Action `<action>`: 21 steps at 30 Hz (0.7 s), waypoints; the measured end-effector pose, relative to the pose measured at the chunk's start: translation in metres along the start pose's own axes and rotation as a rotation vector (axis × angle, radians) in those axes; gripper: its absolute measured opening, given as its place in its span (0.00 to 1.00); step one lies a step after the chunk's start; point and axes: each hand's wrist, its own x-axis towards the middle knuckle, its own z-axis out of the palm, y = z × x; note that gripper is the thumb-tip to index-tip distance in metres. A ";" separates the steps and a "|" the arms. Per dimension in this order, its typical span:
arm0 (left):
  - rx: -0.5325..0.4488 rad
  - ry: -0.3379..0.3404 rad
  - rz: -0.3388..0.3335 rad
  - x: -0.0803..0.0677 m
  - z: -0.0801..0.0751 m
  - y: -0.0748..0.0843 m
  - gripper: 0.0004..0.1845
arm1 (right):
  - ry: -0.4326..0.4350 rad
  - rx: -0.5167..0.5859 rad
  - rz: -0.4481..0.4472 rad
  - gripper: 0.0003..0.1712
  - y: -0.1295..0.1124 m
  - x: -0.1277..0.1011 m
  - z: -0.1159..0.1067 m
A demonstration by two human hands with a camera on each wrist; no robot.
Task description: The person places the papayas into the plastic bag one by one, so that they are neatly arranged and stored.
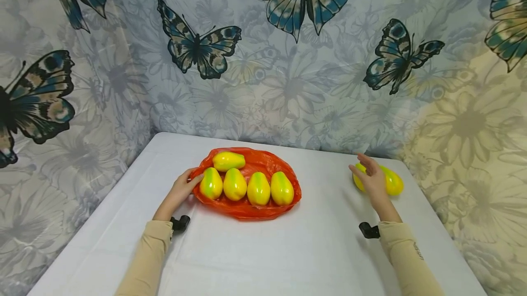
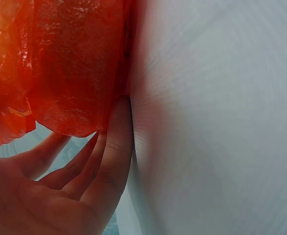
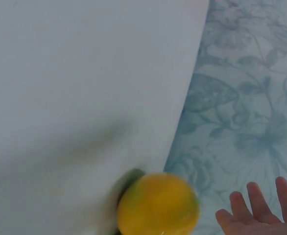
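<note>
Five glossy yellow-green papaya-like fruits (image 1: 258, 188) sit in the red plastic bag (image 1: 267, 161), four lined up along the near side, one lying sideways behind the left pair. And here's your left hand (image 1: 180, 191) at the bag's left edge, thumb over the rim, fingers outside, gripping the plastic! Over at the far right corner, your right hand (image 1: 373, 185) hangs by two loose fruits (image 1: 394, 181), fingers spread and released, apart from the fruit in the wrist view. Under it all, a white table (image 1: 267, 259); behind, grey floral fabric (image 1: 288, 104) with blue butterflies (image 1: 198, 44).
</note>
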 end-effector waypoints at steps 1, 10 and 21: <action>-0.003 -0.001 -0.002 0.000 0.000 0.000 0.35 | 0.010 -0.001 0.001 0.41 0.002 0.000 -0.003; -0.024 -0.007 -0.019 -0.001 0.001 0.001 0.35 | 0.047 -0.032 -0.019 0.41 0.014 -0.001 -0.020; -0.043 -0.011 -0.025 0.000 0.003 -0.001 0.35 | -0.007 -0.007 0.143 0.44 0.025 0.001 -0.029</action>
